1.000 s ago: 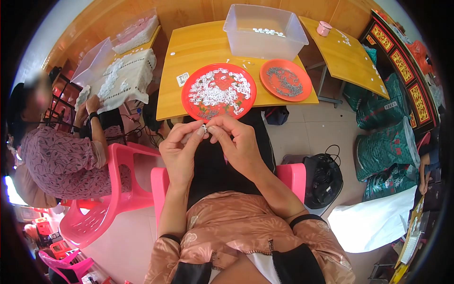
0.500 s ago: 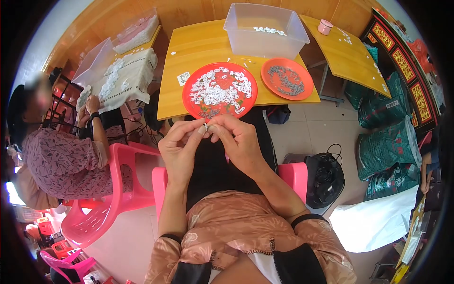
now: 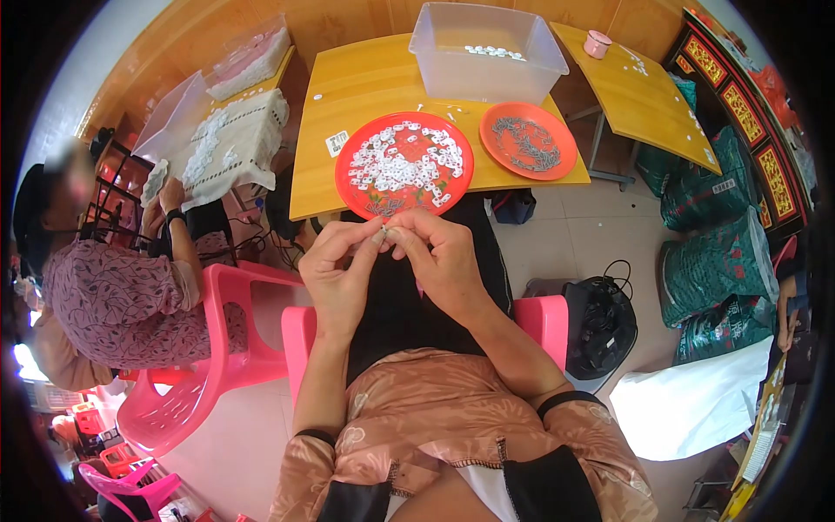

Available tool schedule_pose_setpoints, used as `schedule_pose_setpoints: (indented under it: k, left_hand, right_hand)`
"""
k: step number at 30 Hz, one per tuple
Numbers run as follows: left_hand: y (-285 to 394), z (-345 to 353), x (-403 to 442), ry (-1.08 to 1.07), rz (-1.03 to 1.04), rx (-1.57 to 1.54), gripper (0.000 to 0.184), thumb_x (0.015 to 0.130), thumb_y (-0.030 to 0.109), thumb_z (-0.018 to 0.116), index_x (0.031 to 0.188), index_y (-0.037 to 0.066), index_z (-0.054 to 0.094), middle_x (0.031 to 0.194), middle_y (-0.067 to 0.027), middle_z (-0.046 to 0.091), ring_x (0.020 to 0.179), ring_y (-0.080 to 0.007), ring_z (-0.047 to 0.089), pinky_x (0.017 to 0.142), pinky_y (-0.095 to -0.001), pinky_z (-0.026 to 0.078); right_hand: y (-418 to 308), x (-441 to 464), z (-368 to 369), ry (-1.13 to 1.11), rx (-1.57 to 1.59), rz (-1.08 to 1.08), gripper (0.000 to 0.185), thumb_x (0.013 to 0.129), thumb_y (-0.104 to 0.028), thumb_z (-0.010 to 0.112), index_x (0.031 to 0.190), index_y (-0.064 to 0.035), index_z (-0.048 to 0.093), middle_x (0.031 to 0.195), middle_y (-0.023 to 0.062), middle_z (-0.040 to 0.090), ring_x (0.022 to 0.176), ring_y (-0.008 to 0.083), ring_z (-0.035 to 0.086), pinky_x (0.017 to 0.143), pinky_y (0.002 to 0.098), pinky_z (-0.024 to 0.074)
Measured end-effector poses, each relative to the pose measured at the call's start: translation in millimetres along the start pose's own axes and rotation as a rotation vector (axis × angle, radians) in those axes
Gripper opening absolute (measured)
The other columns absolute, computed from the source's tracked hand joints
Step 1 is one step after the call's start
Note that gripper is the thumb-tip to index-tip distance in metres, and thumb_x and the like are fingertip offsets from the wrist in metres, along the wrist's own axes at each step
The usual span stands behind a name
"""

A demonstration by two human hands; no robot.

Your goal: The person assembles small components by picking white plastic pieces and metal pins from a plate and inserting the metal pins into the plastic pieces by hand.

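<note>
My left hand (image 3: 340, 261) and my right hand (image 3: 437, 257) meet above my lap, just in front of the red tray's near rim. Both are closed in a pinch on one small white plastic piece (image 3: 383, 233), mostly covered by the fingertips. Beyond them the round red tray (image 3: 346, 193) holds many small white plastic pieces (image 3: 396, 170), with a little heap of grey metal pieces (image 3: 385, 207) at its near edge. To the right, an orange plate (image 3: 561, 130) carries more small grey metal pieces (image 3: 526, 143).
A clear plastic bin (image 3: 478, 83) with white pieces stands at the back of the yellow table (image 3: 326, 96). A person (image 3: 117, 287) sits to the left beside a pink chair (image 3: 213, 348). Green sacks (image 3: 718, 270) and a black bag (image 3: 600, 326) lie on the right.
My hands stay pinched together at nearly the same spot; the fingertips have shifted slightly and cover more of the white piece. The view has moved a little.
</note>
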State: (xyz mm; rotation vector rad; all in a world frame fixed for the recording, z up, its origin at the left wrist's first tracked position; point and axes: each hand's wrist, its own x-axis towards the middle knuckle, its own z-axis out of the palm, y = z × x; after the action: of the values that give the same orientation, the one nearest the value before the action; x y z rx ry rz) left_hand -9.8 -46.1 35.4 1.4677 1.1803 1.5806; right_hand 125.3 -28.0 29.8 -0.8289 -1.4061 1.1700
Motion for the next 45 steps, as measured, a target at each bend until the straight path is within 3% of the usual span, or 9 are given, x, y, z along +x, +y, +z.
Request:
schedule_pose_setpoints:
  k: [15, 18, 20, 21, 23, 33, 37, 39, 45]
  left_hand:
    - [-3, -10, -4, 0.007, -0.074, -0.046, 0.017, 0.079, -0.007, 0.061, 0.095, -0.003, 0.066, 0.085, -0.0075, 0.060, 0.072, -0.0115, 0.061, 0.065, -0.0204, 0.049]
    - [-3, -2, -6, 0.033, -0.018, 0.050, 0.016, 0.079, -0.006, 0.062, 0.094, -0.004, 0.066, 0.084, -0.0071, 0.059, 0.071, -0.0109, 0.061, 0.064, -0.0202, 0.049]
    - [-3, -2, -6, 0.043, 0.013, 0.113, 0.015, 0.079, -0.006, 0.062, 0.094, -0.004, 0.066, 0.083, -0.0069, 0.059, 0.070, -0.0106, 0.061, 0.064, -0.0202, 0.049]
    - [-5, -2, -4, 0.026, -0.011, 0.110, 0.015, 0.079, -0.006, 0.062, 0.094, -0.004, 0.066, 0.083, -0.0067, 0.059, 0.070, -0.0105, 0.061, 0.064, -0.0202, 0.049]
    - [-7, -4, -3, 0.012, -0.032, 0.105, 0.015, 0.080, -0.006, 0.062, 0.094, -0.004, 0.066, 0.083, -0.0065, 0.059, 0.070, -0.0104, 0.061, 0.064, -0.0201, 0.049]
    - [-26, -7, -3, 0.131, -0.272, -0.225, 0.019, 0.080, -0.002, 0.063, 0.100, -0.003, 0.064, 0.081, -0.0056, 0.063, 0.070, -0.0119, 0.062, 0.064, -0.0202, 0.049]
    - [-35, -11, -2, 0.164, -0.362, -0.268, 0.021, 0.081, 0.000, 0.063, 0.101, -0.002, 0.063, 0.080, -0.0060, 0.065, 0.070, -0.0116, 0.063, 0.063, -0.0199, 0.049]
    - [-38, -15, -2, 0.176, -0.386, -0.297, 0.020, 0.081, -0.001, 0.062, 0.101, -0.002, 0.063, 0.082, -0.0066, 0.065, 0.070, -0.0120, 0.063, 0.063, -0.0199, 0.049]
    - [-52, -23, 2, 0.205, -0.456, -0.390, 0.020, 0.082, 0.000, 0.061, 0.102, -0.001, 0.062, 0.083, -0.0061, 0.065, 0.071, -0.0118, 0.063, 0.063, -0.0196, 0.049]
  right_hand:
    - [-3, 0, -2, -0.040, -0.027, 0.081, 0.009, 0.086, -0.003, 0.056, 0.087, 0.0026, 0.062, 0.075, 0.0035, 0.062, 0.063, 0.0069, 0.052, 0.056, 0.0199, 0.0415]
    - [9, 2, 1, 0.048, -0.115, -0.187, 0.007, 0.084, -0.003, 0.059, 0.086, 0.0028, 0.062, 0.077, 0.0044, 0.060, 0.063, 0.0073, 0.051, 0.055, 0.0207, 0.0403]
    - [9, 1, 2, 0.092, -0.127, -0.143, 0.007, 0.079, -0.002, 0.060, 0.083, 0.0036, 0.061, 0.076, 0.0116, 0.061, 0.066, 0.0203, 0.059, 0.060, 0.0283, 0.0463]
    - [11, 1, 2, 0.094, -0.127, -0.143, 0.007, 0.079, -0.002, 0.060, 0.083, 0.0036, 0.061, 0.076, 0.0116, 0.061, 0.066, 0.0203, 0.059, 0.060, 0.0283, 0.0463]
    - [14, 1, 1, 0.048, -0.128, -0.138, 0.008, 0.082, -0.004, 0.061, 0.087, 0.0030, 0.063, 0.079, 0.0043, 0.059, 0.062, 0.0073, 0.050, 0.055, 0.0209, 0.0401]
    - [25, 16, -15, 0.044, 0.033, 0.106, 0.020, 0.090, -0.012, 0.054, 0.099, 0.0036, 0.063, 0.084, 0.0044, 0.064, 0.076, 0.0062, 0.057, 0.066, 0.0206, 0.0457]
    - [41, 28, -39, 0.099, -0.050, 0.081, 0.020, 0.089, -0.011, 0.055, 0.099, 0.0042, 0.063, 0.088, 0.0053, 0.065, 0.079, 0.0071, 0.058, 0.073, 0.0210, 0.0453]
    - [55, 35, -50, 0.239, -0.129, 0.038, 0.019, 0.087, -0.012, 0.058, 0.096, 0.0037, 0.064, 0.080, 0.0061, 0.067, 0.073, 0.0075, 0.060, 0.065, 0.0214, 0.0463]
    - [71, 47, -65, 0.256, -0.534, 0.077, 0.018, 0.080, -0.016, 0.062, 0.089, -0.0017, 0.067, 0.080, 0.0136, 0.066, 0.073, 0.0216, 0.064, 0.067, 0.0304, 0.0482]
